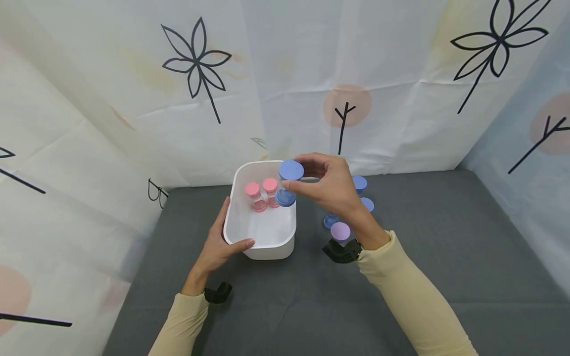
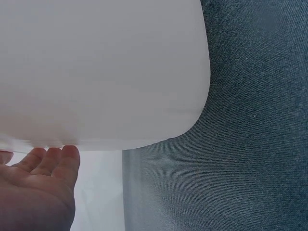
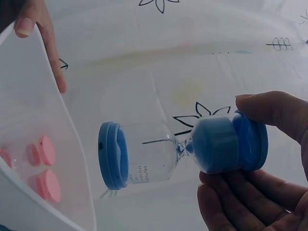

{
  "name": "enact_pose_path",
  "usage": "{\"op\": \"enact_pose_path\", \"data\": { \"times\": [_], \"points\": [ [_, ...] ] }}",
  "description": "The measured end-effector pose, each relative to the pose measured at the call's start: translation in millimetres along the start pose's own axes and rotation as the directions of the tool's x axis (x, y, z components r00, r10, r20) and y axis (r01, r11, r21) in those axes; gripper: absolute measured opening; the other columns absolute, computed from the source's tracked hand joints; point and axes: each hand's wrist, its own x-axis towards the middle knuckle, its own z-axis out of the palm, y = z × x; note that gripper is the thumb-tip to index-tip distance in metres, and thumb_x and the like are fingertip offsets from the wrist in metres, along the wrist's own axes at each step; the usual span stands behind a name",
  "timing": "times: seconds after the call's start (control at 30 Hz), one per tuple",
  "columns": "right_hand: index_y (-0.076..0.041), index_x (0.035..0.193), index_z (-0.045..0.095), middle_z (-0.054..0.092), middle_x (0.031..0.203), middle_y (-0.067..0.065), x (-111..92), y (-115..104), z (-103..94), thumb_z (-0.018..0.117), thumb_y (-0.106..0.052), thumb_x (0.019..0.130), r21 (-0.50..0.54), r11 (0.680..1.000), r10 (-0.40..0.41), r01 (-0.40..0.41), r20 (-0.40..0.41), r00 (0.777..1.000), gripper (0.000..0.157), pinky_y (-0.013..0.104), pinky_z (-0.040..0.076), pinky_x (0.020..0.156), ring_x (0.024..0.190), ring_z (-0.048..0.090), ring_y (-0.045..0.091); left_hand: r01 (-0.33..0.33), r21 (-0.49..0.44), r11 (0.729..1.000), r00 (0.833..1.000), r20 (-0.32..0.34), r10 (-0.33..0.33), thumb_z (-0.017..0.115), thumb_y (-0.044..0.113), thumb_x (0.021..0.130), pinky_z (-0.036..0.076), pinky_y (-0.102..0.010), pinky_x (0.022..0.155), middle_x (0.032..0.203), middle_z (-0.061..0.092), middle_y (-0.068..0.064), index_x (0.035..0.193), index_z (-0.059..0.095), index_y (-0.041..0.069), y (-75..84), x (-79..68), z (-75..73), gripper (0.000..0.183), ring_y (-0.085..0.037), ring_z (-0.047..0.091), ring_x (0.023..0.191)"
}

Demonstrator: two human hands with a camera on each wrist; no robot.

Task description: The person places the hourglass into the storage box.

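My right hand (image 1: 331,188) holds a blue-capped sandglass (image 1: 291,170) over the right side of a white plastic bin (image 1: 264,253). In the right wrist view, the thumb and fingers pinch its blue end, with blue sand (image 3: 216,144) in the bulb nearest the hand. Two pink-capped sandglasses (image 1: 253,189) stand side by side inside the bin toward the back. My left hand (image 1: 217,252) grips the bin's left side, its thumb over the front rim and its fingers along the outer wall. The left wrist view shows those fingertips touching the white wall (image 2: 106,72).
Right of the bin, partly behind my right wrist, are several more sandglasses: blue-capped ones (image 1: 359,182) and a purple-capped one (image 1: 340,231). A dark grey cloth (image 1: 285,311) covers the table. Patterned white fabric (image 1: 285,64) hangs behind and at the sides.
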Motion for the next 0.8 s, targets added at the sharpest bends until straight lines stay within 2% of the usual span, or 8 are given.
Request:
{"op": "enact_pose_path", "data": {
  "times": [0.13,0.33,0.5,0.8],
  "points": [
    [-0.001,0.116,0.073,0.073,0.108,0.009,11,5,11.9,0.087,-0.011,0.078,-0.01,1.0,0.007,-0.006,0.014,1.0,0.042,0.039,0.056,0.089,0.097,0.071,0.022,0.011,0.014,1.0,1.0,-0.006,-0.011,0.084,0.01,0.08,0.049,-0.037,0.095,0.16,0.032,-0.011,0.165,0.009,0.028,-0.5,-0.3,0.1,0.114,-0.039,0.047,0.125],
    [0.003,0.117,0.072,0.073,0.108,0.013,26,18,32.4,0.086,-0.01,0.079,-0.035,0.999,0.01,-0.008,0.052,0.999,0.042,0.036,0.056,0.087,0.095,0.072,0.024,0.012,0.007,1.0,1.0,-0.006,-0.012,0.083,0.008,0.08,0.05,-0.032,0.094,0.16,0.032,-0.011,0.165,0.009,0.027,-1.8,-0.6,0.2,0.114,-0.039,0.047,0.125],
    [0.002,0.118,0.071,0.073,0.108,0.011,36,31,49.7,0.087,-0.011,0.079,-0.053,0.997,0.053,-0.049,0.073,0.996,0.044,0.032,0.056,0.086,0.095,0.072,0.023,0.021,0.005,1.0,1.0,-0.003,-0.021,0.083,0.009,0.081,0.05,-0.032,0.093,0.159,0.034,-0.011,0.163,0.009,0.034,-2.2,-0.9,0.3,0.114,-0.04,0.048,0.124],
    [0.003,0.121,0.069,0.072,0.111,0.013,47,44,73.1,0.087,-0.013,0.079,-0.071,0.991,0.116,-0.109,0.099,0.988,0.048,0.03,0.057,0.085,0.097,0.071,0.022,0.025,0.008,1.0,1.0,-0.002,-0.025,0.083,0.009,0.082,0.052,-0.033,0.09,0.155,0.037,-0.013,0.163,0.009,0.037,-3.0,-0.7,0.2,0.113,-0.04,0.05,0.12]
  ]
}}
